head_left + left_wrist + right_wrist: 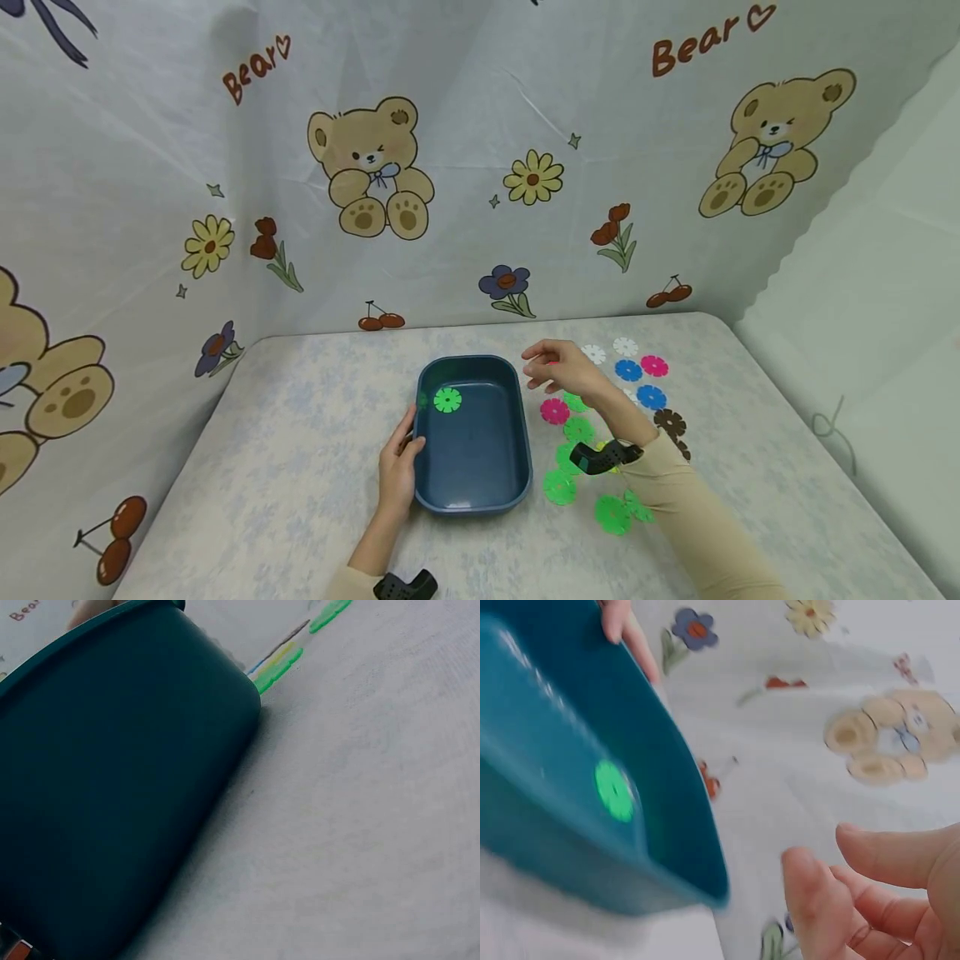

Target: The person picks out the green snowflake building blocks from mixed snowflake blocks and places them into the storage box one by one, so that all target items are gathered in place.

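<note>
A dark blue rectangular plastic tray [472,467] stands on the table, with one green notched disc [447,400] lying flat near its far left corner. At the tray's left side my left hand [397,467] grips the wall, thumb over the rim. My right hand [562,367] hovers just beyond the tray's right rim, above the loose discs. In the right wrist view its thumb [892,855] and forefinger stand apart with nothing between them. Most of the left wrist view is filled by the tray's outer wall [127,765].
Several notched discs lie right of the tray: green [559,487], pink [555,411], blue [652,397], white [625,347] and brown [670,422]. Some are partly hidden under my right forearm. A bear-printed cloth [465,275] hangs behind the table.
</note>
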### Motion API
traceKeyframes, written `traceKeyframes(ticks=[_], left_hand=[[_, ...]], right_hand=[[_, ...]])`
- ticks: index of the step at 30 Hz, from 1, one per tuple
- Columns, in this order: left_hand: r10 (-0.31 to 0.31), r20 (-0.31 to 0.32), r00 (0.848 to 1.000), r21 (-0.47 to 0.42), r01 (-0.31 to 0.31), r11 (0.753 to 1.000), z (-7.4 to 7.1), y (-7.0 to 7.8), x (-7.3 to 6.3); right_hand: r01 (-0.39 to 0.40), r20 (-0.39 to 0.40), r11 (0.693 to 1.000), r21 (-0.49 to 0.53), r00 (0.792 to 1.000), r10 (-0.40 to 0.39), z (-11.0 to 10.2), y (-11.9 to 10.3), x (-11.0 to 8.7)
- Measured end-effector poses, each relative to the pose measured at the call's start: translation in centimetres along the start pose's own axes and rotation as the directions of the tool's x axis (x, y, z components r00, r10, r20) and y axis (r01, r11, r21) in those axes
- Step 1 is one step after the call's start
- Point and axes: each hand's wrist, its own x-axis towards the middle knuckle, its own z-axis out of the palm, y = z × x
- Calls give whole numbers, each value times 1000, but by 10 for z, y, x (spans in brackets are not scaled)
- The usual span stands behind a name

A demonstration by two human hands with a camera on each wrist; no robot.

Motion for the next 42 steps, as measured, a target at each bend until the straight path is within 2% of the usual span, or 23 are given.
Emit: traceKeyframes(ticks=[8,14,23,27,34,42], left_hand=[[-6,-4,1000,7,6,1000,0,0,-3],[-3,-6,1000,9,3,1000,1,0,-4],[-8,-5,1000,8,8,1000,1,-1,-3],[-6,-2,1000,8,6,1000,1,0,-2],[-7,0,1000,3,7,1000,0,1,-2],[0,9,1000,7,0,1000,-1,1,-1]], right_hand=[[-97,-102,994,-55,991,91,-49,38,-17],[-195,-152,979,-60,971,184,-65,56,-20],[-295,-143,955,-13,946,290,-67,89,-11],[-283,-126,959,-9,952,280,-63,99,-10],[-239,-112,969,-62,966,231,-58,108,-7],[-247,-132,964,-96,963,234,-51,109,-5]])
